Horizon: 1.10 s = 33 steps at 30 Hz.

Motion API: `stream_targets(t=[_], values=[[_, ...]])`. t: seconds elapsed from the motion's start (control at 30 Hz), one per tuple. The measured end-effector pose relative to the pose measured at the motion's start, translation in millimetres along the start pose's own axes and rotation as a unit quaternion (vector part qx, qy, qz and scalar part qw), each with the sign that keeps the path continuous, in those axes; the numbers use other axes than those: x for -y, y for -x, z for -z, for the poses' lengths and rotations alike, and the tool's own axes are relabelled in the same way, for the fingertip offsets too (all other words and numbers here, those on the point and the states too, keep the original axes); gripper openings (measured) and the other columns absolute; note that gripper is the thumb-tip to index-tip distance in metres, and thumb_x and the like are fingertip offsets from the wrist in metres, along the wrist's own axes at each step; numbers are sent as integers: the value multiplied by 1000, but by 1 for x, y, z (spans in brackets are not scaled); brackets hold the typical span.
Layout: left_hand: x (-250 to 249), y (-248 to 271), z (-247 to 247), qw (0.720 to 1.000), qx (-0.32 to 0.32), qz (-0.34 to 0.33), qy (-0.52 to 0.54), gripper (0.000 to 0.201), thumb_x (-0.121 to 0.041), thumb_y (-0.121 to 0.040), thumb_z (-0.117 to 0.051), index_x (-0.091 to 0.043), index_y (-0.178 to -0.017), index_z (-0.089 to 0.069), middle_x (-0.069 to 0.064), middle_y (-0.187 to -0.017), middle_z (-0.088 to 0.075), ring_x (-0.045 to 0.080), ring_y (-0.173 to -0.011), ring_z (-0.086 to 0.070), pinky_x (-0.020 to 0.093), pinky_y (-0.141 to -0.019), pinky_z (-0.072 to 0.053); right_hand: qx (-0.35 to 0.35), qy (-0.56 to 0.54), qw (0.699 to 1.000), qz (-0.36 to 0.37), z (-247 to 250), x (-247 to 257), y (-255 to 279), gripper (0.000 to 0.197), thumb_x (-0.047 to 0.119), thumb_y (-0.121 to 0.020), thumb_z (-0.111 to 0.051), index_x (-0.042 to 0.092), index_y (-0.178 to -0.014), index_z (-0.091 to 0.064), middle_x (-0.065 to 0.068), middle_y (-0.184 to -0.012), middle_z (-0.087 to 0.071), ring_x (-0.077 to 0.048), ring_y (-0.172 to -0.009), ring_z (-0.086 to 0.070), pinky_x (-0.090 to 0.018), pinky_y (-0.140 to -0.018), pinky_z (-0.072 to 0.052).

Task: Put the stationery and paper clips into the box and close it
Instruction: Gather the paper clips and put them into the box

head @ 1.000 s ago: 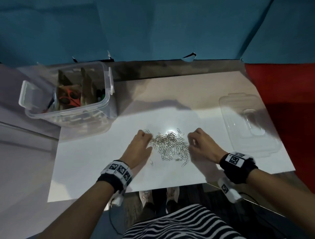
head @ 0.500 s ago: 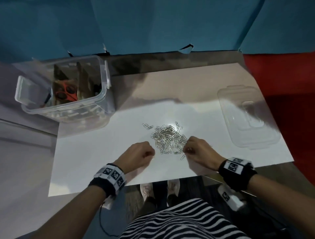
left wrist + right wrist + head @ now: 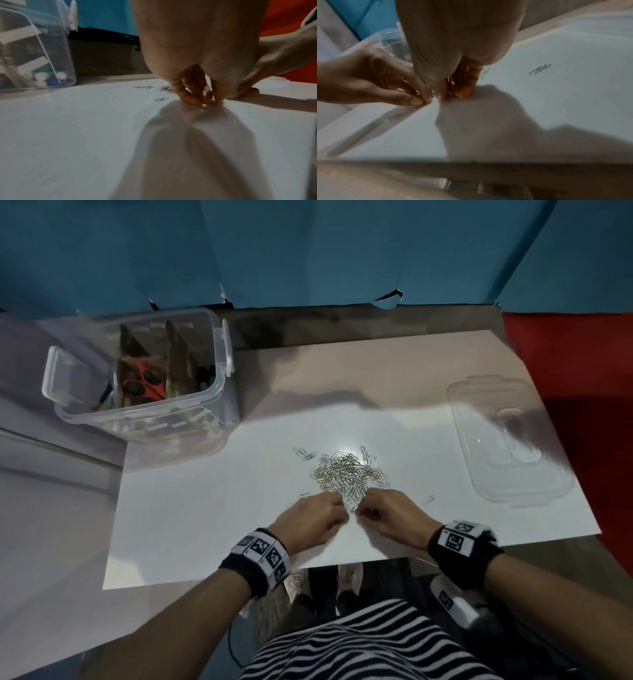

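- Left hand [image 3: 310, 518] knuckles up, fingers [image 3: 187, 94] curled down, tips pinched together.
- Right hand [image 3: 390, 517] at its 3 o'clock, almost touching it, fingers [image 3: 464, 86] curled, tips pinched.
- Both forearms converge toward 12 o'clock; marker bands on wrists.

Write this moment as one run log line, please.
left hand: pinching paper clips | right hand: pinching paper clips | paper clip pile: on white sheet | box: open | lid: off, right
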State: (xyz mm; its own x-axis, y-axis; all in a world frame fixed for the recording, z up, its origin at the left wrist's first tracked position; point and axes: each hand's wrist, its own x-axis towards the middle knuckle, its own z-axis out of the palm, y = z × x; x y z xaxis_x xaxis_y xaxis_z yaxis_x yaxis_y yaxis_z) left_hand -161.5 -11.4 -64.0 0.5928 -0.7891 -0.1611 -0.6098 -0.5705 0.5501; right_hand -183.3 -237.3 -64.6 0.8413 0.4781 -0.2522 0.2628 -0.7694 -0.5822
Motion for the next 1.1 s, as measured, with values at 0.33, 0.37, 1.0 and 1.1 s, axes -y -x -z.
stream_targets(t=[0.33,0.37,1.0,1.1], values=[[60,7,43,967,-187,167,35,20,-18,-97,-60,-16,-115,-68,-1,-110,-60,17,-94,-61,35,-84,-53,-153,-22,980,-127,63,-42,-28,7,17,-87,-65,15,-88,-72,0,-87,-68,-19,-79,-61,-31,-73,-46],[71,10,46,957,-190,218,31,25,-17,-97,-58,-15,-121,-65,1,-117,-57,19,-100,-60,36,-88,-52,-160,-16,975,-156,66,-50,-28,7,17,-87,-63,15,-87,-70,-1,-87,-66,-20,-79,-59,-31,-73,-43],[68,35,41,988,-38,121,91,30,-32,-85,-75,-20,-110,-63,-8,-99,-53,7,-80,-57,26,-76,-50,-19,-18,992,-121,54,-29,4,33,26,-85,-69,22,-116,-59,5,-100,-46,-13,-83,-53,-31,-79,-47],[54,29,29,992,-33,115,48,14,-29,-87,-69,-20,-96,-64,-7,-93,-55,10,-78,-56,30,-75,-49,-77,-36,989,-122,30,-12,-15,18,19,-83,-68,20,-100,-61,3,-96,-49,-17,-83,-55,-34,-79,-49]])
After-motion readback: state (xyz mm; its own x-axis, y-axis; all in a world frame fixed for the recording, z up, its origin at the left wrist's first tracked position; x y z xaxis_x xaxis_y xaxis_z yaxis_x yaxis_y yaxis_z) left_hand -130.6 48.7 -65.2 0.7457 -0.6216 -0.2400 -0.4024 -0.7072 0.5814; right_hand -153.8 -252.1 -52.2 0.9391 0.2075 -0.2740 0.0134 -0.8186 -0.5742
